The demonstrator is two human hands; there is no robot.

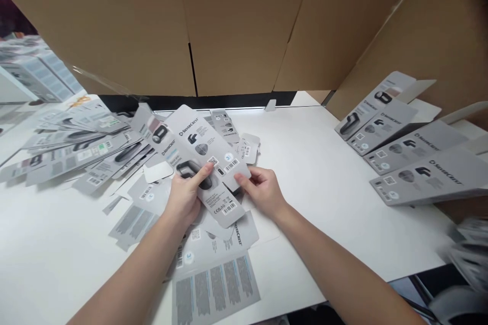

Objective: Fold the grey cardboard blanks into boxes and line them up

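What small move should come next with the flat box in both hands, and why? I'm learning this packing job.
Probably lift the grey carton clear of the loose pile before folding it. The left hand and right hand pinch its lower end, and it lies flat, overlapping other cartons.

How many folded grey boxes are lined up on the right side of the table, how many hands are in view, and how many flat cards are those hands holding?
Folded grey boxes on the right: 4
Hands, left hand and right hand: 2
Flat grey cards held between them: at least 2, overlapping
Total: 8
The loose pile on the left is too blurred to count.
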